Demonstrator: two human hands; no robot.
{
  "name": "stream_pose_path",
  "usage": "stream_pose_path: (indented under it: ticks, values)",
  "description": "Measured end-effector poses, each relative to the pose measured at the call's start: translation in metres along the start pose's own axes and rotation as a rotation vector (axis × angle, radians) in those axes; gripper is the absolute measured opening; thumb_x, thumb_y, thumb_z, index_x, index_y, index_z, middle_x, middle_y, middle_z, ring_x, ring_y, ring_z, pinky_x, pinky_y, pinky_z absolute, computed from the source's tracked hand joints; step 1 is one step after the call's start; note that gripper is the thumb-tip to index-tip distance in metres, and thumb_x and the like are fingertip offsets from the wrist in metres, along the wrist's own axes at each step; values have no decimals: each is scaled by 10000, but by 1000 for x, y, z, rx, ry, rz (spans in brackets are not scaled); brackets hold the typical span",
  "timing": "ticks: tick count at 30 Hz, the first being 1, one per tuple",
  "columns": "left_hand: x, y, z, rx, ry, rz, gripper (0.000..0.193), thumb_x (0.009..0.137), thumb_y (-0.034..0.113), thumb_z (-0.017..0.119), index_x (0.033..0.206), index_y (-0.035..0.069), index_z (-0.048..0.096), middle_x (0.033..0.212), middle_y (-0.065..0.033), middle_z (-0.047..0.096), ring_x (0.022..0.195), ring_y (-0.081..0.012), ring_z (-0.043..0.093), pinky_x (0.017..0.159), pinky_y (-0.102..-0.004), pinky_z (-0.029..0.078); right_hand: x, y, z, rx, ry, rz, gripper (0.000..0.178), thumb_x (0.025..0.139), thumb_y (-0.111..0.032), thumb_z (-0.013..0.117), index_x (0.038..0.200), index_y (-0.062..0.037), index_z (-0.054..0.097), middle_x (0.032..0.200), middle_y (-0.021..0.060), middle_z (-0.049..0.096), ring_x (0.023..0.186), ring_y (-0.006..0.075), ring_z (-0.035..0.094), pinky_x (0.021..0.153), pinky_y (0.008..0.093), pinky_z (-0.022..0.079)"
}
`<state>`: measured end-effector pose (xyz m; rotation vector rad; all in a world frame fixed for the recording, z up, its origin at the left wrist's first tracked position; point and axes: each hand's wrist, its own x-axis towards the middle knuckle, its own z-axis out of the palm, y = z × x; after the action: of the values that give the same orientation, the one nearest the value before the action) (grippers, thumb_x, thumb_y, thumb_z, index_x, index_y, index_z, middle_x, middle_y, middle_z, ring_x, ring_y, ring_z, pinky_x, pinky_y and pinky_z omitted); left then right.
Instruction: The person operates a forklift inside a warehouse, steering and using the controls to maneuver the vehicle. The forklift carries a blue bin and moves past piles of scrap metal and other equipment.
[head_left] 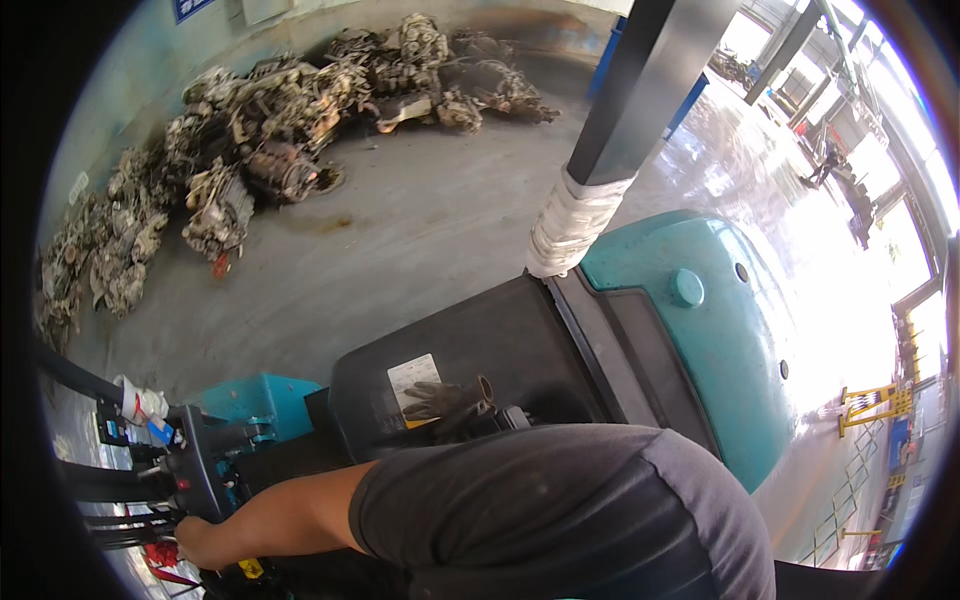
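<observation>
My right arm, in a dark grey short sleeve, reaches across to the lower left. My right hand [193, 543] is closed at the near ends of several thin black control levers [135, 530] beside the forklift's dashboard [193, 465]; its fingertips are partly hidden. My left hand is out of the picture. On the black engine cover [480, 335] lies a grey work glove [432, 400] with its cuff standing open, partly over a white label [411, 375]. Something red [160, 555] hangs just below the levers.
The forklift's teal rear body [690, 300] curves round to the right. A dark pillar [630, 100] wrapped in white film [575, 225] rises from it. Greasy engine parts [290, 110] are heaped along the wall. A yellow-black folding barrier [870, 405] stands at the far right.
</observation>
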<state>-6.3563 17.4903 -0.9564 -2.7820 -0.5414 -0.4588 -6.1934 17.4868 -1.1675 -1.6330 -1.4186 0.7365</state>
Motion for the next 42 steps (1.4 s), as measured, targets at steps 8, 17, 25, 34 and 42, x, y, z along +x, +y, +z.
stream_pose_path:
  ticks: [8, 17, 25, 34, 42]
  values:
    - [-22, 59, 6, 59, -198, -30, 304, 1034, 296, 680, 991, -1, 727, 883, -146, 717, 806, -350, 696, 734, -444, 578, -58, 11, -28, -25, 71, -22, 332, 866, -359, 819, 940, -36, 822, 923, 183, 777, 925, 336, 771, 812, 406, 606]
    - [-66, 281, -47, 133, -218, -96, 313, 1041, 241, 628, 992, -31, 775, 994, -212, 751, 883, -344, 699, 796, -455, 570, -259, 22, -167, -419, -42, -169, 245, 771, -199, 838, 987, -83, 844, 994, 147, 799, 955, 332, 773, 837, 392, 616]
    - [-77, 563, -124, 74, -217, -220, 346, 1044, 266, 647, 1007, -56, 767, 1000, -251, 739, 904, -391, 699, 814, -474, 576, -457, 48, -249, -476, -114, -147, 280, 791, -252, 831, 1050, -148, 842, 1068, 98, 806, 994, 285, 768, 823, 400, 606]
    - [-115, 852, -163, 163, -192, -136, 326, 1035, 278, 669, 908, -10, 756, 898, -218, 697, 854, -411, 655, 780, -523, 538, -733, 121, -379, -436, -141, -140, 266, 737, -176, 856, 975, -58, 836, 1045, 161, 788, 1037, 324, 752, 903, 391, 596]
    - [-217, 1085, -205, 87, -19, -157, 268, 969, 199, 768, 763, 48, 686, 779, -163, 629, 725, -382, 612, 692, -497, 518, -907, 172, -450, -431, -112, -130, 274, 748, -200, 852, 993, -78, 841, 1035, 166, 783, 1045, 334, 750, 905, 393, 596]
